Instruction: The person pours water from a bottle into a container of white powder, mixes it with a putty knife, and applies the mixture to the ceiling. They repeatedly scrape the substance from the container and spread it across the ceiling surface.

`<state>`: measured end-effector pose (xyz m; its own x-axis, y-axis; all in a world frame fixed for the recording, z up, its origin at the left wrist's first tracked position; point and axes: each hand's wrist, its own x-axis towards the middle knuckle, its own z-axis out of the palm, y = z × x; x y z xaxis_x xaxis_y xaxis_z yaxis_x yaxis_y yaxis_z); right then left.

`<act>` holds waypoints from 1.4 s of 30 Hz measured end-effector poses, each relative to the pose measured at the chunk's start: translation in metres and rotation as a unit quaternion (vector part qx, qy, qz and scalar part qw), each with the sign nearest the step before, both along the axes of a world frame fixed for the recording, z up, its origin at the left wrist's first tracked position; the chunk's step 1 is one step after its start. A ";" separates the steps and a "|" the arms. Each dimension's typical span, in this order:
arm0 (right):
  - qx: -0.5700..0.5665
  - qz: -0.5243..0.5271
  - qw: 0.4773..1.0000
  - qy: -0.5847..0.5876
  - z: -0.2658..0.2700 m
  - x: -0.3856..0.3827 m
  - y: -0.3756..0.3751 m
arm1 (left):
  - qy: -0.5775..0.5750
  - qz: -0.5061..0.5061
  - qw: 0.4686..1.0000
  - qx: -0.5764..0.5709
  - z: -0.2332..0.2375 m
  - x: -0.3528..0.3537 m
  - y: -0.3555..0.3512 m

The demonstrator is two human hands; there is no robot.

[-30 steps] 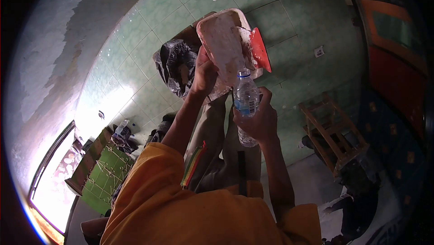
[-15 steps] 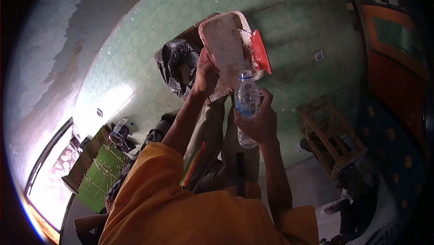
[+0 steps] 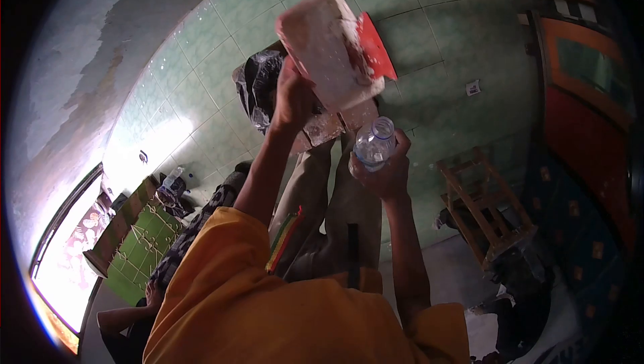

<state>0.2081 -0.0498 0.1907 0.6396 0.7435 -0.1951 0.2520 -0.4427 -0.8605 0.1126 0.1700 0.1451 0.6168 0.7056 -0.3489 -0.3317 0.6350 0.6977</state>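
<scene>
My left hand (image 3: pixel 294 99) grips the near left edge of a shallow plastic tub (image 3: pixel 315 48) smeared with whitish residue, lifted and tilted. A red scraper (image 3: pixel 378 48) coated with white paste rests at the tub's right side. In my right hand (image 3: pixel 384 175) is a clear plastic water bottle (image 3: pixel 373 146), fingers wrapped round it. Its uncapped mouth points up toward me; whether liquid is inside, I cannot make out. Below the tub is a dusty wooden board (image 3: pixel 320 128). A crumpled black plastic bag (image 3: pixel 258 85) lies beside my left hand.
A wooden stool (image 3: pixel 486 206) stands on the tiled floor to the right. At the lower left are a green metal-ornamented panel (image 3: pixel 144 256) and another person's arm (image 3: pixel 124 320). Another person sits low at the right (image 3: pixel 516 317). Orange-framed furniture (image 3: pixel 590 62) is at the far right.
My left hand has raised the tub and scraper up and to the left, off the board. The bottle has tipped from lengthwise to mouth toward me.
</scene>
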 end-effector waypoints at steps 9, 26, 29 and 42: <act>0.079 0.059 0.983 -0.156 -0.055 -0.002 0.034 | -0.022 0.045 0.998 -0.038 0.052 -0.019 0.026; 0.012 0.170 0.982 -0.082 -0.043 0.021 0.038 | -0.033 -0.020 0.999 -0.017 0.147 -0.007 0.024; -0.013 0.218 0.968 -0.121 -0.062 0.032 0.021 | -0.045 -0.035 0.998 -0.006 0.175 0.007 0.023; 0.027 0.116 0.959 -0.258 0.275 0.225 0.075 | 0.000 -0.023 0.996 0.082 0.249 0.137 -0.051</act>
